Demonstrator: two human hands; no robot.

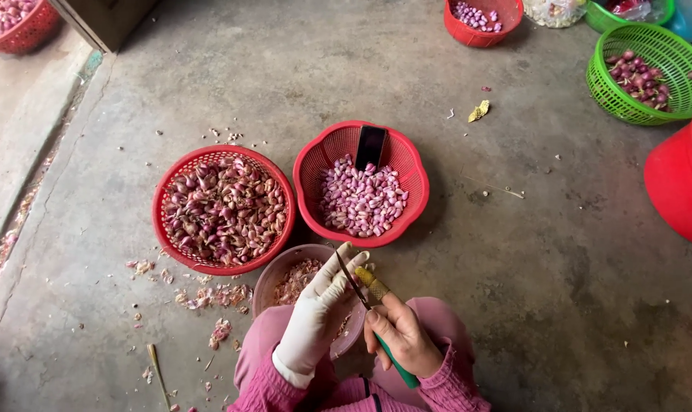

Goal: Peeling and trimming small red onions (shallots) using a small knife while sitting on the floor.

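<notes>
From the head camera, the left hand [319, 309], in a pale glove, is raised over a brownish bowl [275, 276] of papery peelings that sits on the concrete floor [514, 252] just in front of the person's knees. Its fingers [344, 263] are curled loosely together near the blade of a small knife [353, 284]; whether they pinch a shallot between them cannot be told, since nothing shows clearly in the grip. The bare right hand [403, 336] is wrapped around the knife's green handle, fingers clamped shut on it, with a yellowish bandage on the forefinger that lies along the blade's back. The blade points up and away from the person, touching or nearly touching the gloved fingertips.

Just beyond the bowl, two red baskets stand side by side, touching. The left basket [224, 210] is heaped with unpeeled shallots in brown-purple skins; the right basket [361, 183] holds peeled, pale pink shallots and a dark phone [370, 146] leaning against its far wall. Loose skins [208, 296] lie scattered on the floor to the left of the bowl. Toward the far right corner of the floor stands a green basket [647, 72] with a few shallots.
</notes>
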